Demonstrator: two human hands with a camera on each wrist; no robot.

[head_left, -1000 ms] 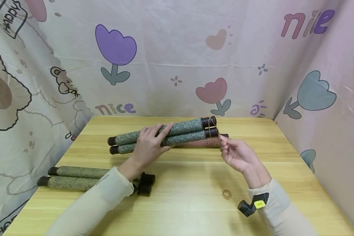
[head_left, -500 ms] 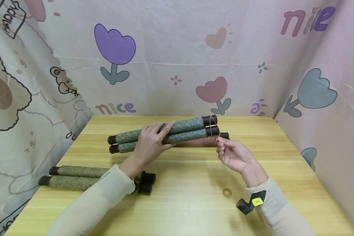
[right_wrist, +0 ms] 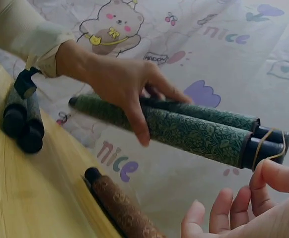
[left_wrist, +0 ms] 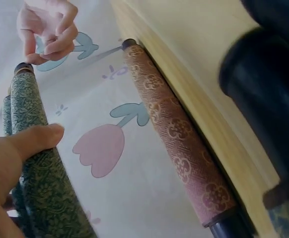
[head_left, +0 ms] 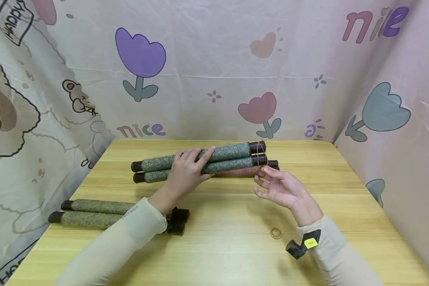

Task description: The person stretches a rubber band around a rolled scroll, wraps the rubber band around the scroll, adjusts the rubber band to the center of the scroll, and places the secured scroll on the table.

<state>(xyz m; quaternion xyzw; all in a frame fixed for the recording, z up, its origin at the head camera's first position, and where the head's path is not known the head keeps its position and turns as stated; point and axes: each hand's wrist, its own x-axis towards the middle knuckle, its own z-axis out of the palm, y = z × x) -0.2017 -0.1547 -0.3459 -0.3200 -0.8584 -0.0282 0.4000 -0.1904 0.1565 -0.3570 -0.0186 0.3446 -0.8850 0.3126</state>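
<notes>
My left hand (head_left: pixel 186 172) grips a pair of green patterned scrolls (head_left: pixel 232 151) side by side, raised above the table and tilted up toward their right ends. A thin tan rubber band (right_wrist: pixel 261 144) loops around the dark end knobs (head_left: pixel 259 160) of both. Just below those knobs, the thumb and index finger of my right hand (head_left: pixel 284 188) pinch the band, while its other fingers are spread apart. In the left wrist view, the left thumb (left_wrist: pixel 42 139) lies across the front scroll, and that hand's other fingers are mostly hidden.
Behind the held pair lies a reddish-pink scroll (left_wrist: pixel 177 129) on the wooden table (head_left: pixel 228 246). Two olive scrolls (head_left: pixel 89 218) with black knobs lie at the left, partly under the left forearm. Loose rubber bands (head_left: pixel 276 233) lie at front right. Printed cloth surrounds the table.
My right hand has moved slightly left, under the scroll ends, and its lower fingers have uncurled. The green scrolls have shifted a little to the right in the left hand's grip.
</notes>
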